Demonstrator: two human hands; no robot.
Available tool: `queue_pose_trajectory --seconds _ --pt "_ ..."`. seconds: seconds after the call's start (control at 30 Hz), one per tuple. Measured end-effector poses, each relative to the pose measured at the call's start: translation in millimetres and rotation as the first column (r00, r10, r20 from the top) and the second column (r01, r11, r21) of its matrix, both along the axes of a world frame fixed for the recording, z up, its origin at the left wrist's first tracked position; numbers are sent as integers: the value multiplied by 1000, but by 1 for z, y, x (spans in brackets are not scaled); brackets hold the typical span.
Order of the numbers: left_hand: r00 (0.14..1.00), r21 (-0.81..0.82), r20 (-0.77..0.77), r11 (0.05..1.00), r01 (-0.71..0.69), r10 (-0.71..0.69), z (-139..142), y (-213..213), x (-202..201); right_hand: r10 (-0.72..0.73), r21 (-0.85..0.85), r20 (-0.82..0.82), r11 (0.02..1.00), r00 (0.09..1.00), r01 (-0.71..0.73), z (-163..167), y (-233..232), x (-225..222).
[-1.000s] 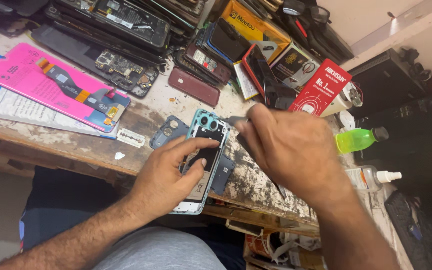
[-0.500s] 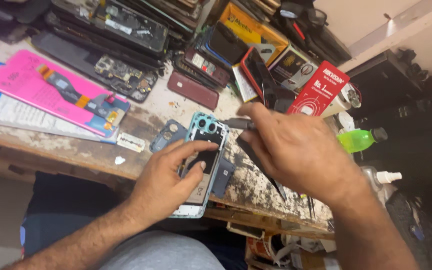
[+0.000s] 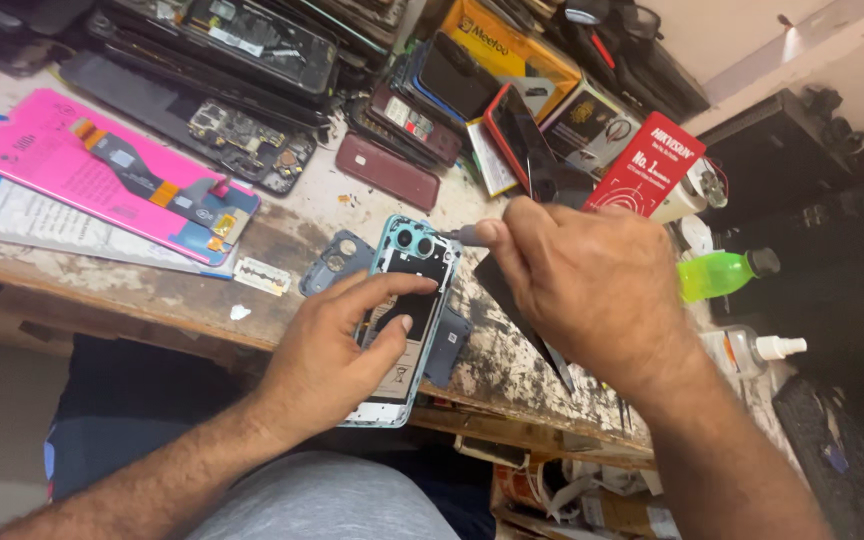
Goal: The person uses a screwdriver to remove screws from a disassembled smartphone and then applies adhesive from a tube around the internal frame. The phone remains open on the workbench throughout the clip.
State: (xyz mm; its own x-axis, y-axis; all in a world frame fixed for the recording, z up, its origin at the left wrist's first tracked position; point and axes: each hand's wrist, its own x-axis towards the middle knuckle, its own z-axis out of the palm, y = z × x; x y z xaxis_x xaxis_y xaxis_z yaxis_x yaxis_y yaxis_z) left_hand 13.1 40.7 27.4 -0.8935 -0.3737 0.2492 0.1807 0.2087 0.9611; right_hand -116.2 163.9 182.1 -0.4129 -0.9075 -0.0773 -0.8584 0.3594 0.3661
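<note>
Cluttered workbench (image 3: 282, 240), razor blade (image 3: 262, 276), green bottle (image 3: 717, 274) beside opened phone (image 3: 402, 310)
</note>
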Motion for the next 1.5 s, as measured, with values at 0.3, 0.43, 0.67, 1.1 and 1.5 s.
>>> queue_pose_trajectory --seconds 0.3,0.43,0.67,1.1,1.5 --pt "1000 -33 -11 999 -18 17 1 -1 -2 298 -320 10 905 954 -280 0 -1 1" --pt "999 -28 47 1000 -12 14 3 -2 0 284 -325 -10 906 959 -272 -1 -1 5" --pt "998 -25 -69 1000 3 -5 -1 -1 0 481 -518 98 772 871 -368 -10 4 0" --pt "999 -33 -43 999 28 -29 -1 1 1 375 -502 72 815 924 -291 -25 13 -7" --pt "979 -27 38 979 200 -199 -3 -3 3 245 -661 547 714 801 233 -62 -28 -50"
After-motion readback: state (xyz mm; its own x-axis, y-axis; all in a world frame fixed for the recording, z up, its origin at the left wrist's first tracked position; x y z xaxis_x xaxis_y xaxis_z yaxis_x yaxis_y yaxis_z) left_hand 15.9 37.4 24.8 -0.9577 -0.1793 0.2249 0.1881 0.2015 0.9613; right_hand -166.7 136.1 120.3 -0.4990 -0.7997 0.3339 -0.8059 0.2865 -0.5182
